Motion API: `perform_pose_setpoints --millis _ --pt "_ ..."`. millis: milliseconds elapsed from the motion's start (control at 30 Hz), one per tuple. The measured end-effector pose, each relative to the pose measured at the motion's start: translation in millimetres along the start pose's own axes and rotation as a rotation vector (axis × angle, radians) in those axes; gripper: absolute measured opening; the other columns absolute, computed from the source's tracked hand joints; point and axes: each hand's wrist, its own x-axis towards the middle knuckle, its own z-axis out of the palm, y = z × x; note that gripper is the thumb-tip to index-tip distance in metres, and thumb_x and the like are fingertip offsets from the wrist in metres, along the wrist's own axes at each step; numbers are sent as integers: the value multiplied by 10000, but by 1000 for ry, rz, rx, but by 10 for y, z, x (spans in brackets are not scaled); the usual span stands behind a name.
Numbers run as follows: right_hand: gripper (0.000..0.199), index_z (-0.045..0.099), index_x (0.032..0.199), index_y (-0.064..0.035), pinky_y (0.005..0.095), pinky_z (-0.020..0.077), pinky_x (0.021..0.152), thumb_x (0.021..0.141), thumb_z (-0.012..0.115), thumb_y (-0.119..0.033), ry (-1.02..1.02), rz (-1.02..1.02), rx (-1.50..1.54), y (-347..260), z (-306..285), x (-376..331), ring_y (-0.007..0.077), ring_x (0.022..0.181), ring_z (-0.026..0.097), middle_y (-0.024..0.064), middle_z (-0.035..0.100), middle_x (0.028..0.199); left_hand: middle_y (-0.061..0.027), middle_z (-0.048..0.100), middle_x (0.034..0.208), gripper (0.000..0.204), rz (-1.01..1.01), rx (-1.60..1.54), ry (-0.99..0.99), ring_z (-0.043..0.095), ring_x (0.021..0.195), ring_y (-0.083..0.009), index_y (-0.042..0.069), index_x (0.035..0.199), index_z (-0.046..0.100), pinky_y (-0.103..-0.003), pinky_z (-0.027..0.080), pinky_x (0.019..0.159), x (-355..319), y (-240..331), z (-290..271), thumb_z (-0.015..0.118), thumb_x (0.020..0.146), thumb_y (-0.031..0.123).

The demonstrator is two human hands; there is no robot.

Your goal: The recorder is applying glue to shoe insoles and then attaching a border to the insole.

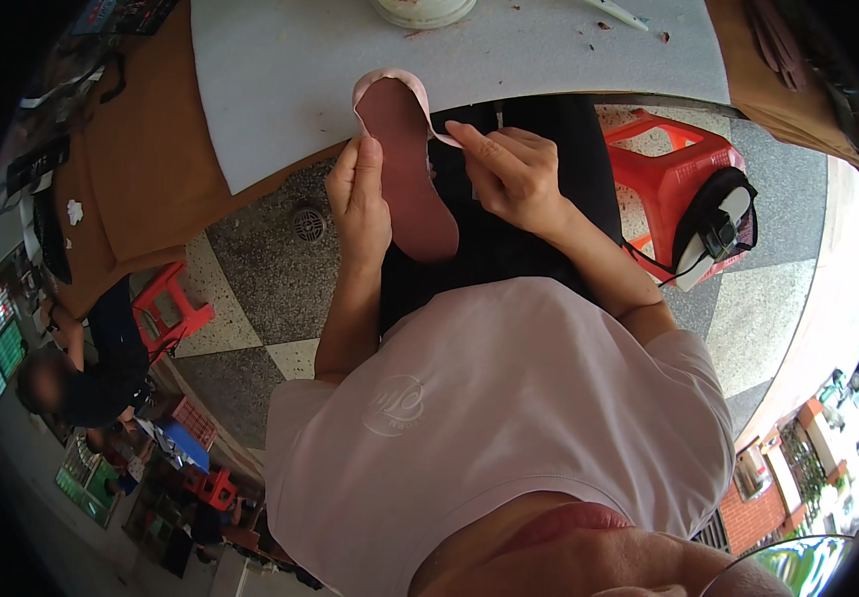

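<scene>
A reddish-brown shoe insole (414,189) is held up over my lap, just off the table's near edge. Pale pink lining material (391,76) wraps around its far rounded end, and a loose strip of it stretches off to the right. My left hand (362,204) is closed on the insole's left edge, thumb on top. Between the thumb and fingertips of my right hand (517,174) the end of the pink strip is pinched, pulled away from the insole's side.
A whitish sheet (290,90) covers the table, with a pale round tub (424,12), a white-handled tool (616,14) and small dark scraps. A red stool (663,149) with a dark bag (718,229) stands right. Another person (101,378) sits at the far left.
</scene>
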Motion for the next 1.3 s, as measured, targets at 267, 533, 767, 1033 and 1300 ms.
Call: perform_pose_setpoints --millis 267,533,767,1033,1300 --pt "409 562 960 -17 243 368 377 554 568 30 79 -78 6 -1 86 -47 149 380 417 8 396 475 -18 513 664 257 -27 -101 -9 514 570 -89 -2 769 496 -214 432 529 -31 138 91 388 877 204" --pt "398 552 982 -3 243 387 389 584 561 8 -7 -86 -44 -53 119 -59 151 377 416 6 388 466 61 397 609 254 11 16 45 330 567 -13 30 685 471 -172 284 495 -31 117 89 398 876 182" --pt "384 544 962 35 255 409 403 578 553 23 -23 -101 -20 -101 129 -51 153 385 439 16 422 480 58 406 613 258 41 43 44 334 577 -16 23 677 466 -172 291 504 -7 56 70 402 874 177" --pt "364 536 943 70 272 391 385 580 557 65 -106 -51 52 -84 130 -100 191 411 471 57 455 500 29 458 633 256 57 120 70 382 596 -36 -2 729 506 -192 339 534 -7 73 99 403 872 183" --pt "315 542 899 72 267 398 386 584 542 72 -98 -32 126 -92 133 -119 189 401 475 65 474 501 23 461 615 256 103 219 95 383 579 -41 -10 737 517 -198 341 524 5 66 115 405 870 178"
